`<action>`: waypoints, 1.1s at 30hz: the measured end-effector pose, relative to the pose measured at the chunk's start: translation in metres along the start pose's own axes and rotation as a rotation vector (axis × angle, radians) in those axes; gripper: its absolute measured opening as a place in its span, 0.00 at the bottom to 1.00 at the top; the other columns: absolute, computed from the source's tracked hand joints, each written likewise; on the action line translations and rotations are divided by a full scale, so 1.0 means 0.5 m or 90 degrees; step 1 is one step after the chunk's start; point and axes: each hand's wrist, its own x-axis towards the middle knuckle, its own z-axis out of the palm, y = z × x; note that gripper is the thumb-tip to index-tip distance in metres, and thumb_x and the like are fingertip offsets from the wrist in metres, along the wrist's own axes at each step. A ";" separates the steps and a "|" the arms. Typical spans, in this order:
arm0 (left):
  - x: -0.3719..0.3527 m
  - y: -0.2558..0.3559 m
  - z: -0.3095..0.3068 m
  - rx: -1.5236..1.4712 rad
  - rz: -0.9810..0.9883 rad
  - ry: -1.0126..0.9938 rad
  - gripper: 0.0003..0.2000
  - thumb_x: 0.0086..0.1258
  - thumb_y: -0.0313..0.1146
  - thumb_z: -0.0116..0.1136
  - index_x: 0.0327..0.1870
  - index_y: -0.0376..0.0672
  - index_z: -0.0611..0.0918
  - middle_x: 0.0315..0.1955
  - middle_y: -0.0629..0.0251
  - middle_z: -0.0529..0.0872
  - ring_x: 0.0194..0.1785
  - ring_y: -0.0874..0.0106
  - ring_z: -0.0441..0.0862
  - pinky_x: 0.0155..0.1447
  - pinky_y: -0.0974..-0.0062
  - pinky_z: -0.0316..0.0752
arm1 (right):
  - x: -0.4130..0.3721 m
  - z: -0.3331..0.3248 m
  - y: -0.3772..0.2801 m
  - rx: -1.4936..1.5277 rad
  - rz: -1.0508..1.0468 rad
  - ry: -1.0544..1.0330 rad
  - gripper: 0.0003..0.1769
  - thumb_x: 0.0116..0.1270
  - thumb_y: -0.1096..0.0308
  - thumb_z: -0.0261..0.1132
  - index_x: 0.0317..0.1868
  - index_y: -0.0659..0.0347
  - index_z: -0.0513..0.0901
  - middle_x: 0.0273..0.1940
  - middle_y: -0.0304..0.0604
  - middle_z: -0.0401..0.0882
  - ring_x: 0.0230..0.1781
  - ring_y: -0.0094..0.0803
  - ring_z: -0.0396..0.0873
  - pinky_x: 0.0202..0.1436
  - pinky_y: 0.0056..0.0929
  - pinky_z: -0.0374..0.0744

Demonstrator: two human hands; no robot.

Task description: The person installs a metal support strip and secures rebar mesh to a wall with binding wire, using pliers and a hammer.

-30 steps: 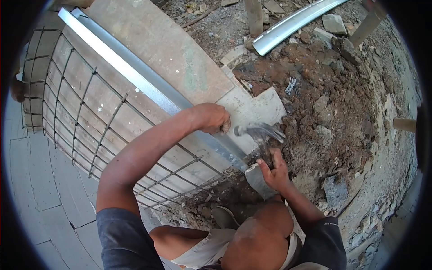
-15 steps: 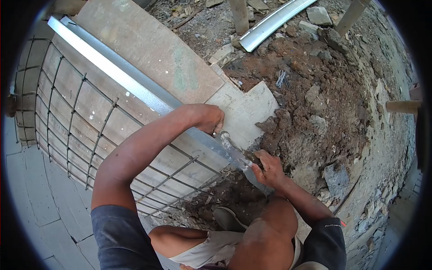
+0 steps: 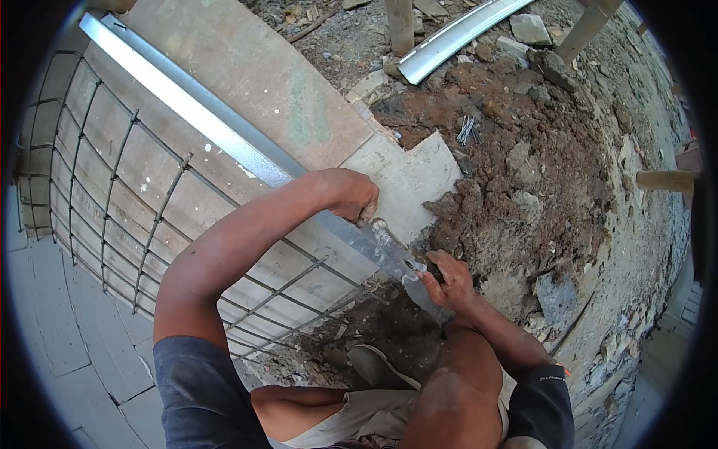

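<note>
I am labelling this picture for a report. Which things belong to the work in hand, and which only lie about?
In use: hammer in right hand, metal channel under left hand, board beneath.
Lying about: loose nails, curved metal strip, stone.

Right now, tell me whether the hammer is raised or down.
Down: the steel hammer has its head at the long grey metal channel, beside the left hand; right hand grips its handle.

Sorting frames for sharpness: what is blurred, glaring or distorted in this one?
Head view: the hammer in the right hand is smeared by motion blur; hard sunlight glares off the metal channel; the fisheye lens bows the wire mesh and leaves black corners; the soil is sharp.
</note>
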 end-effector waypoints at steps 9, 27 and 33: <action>0.009 0.013 -0.002 -0.028 -0.005 -0.085 0.12 0.51 0.23 0.61 0.36 0.45 0.90 0.32 0.61 0.91 0.36 0.63 0.87 0.41 0.66 0.78 | 0.000 -0.006 0.005 0.020 -0.018 0.002 0.17 0.62 0.64 0.73 0.46 0.67 0.81 0.32 0.52 0.82 0.25 0.48 0.83 0.25 0.38 0.79; 0.002 0.017 -0.002 -0.051 -0.054 -0.071 0.10 0.49 0.22 0.62 0.31 0.44 0.90 0.25 0.61 0.89 0.30 0.65 0.85 0.36 0.66 0.76 | 0.024 -0.005 -0.010 0.088 -0.081 0.008 0.26 0.62 0.69 0.69 0.59 0.70 0.77 0.36 0.52 0.82 0.27 0.44 0.83 0.25 0.36 0.79; 0.003 0.014 0.001 -0.048 -0.052 -0.061 0.09 0.49 0.22 0.63 0.31 0.44 0.90 0.25 0.60 0.89 0.29 0.65 0.85 0.35 0.65 0.76 | 0.025 -0.013 -0.018 0.038 -0.029 -0.104 0.24 0.64 0.76 0.65 0.61 0.72 0.75 0.46 0.58 0.83 0.32 0.46 0.83 0.30 0.36 0.81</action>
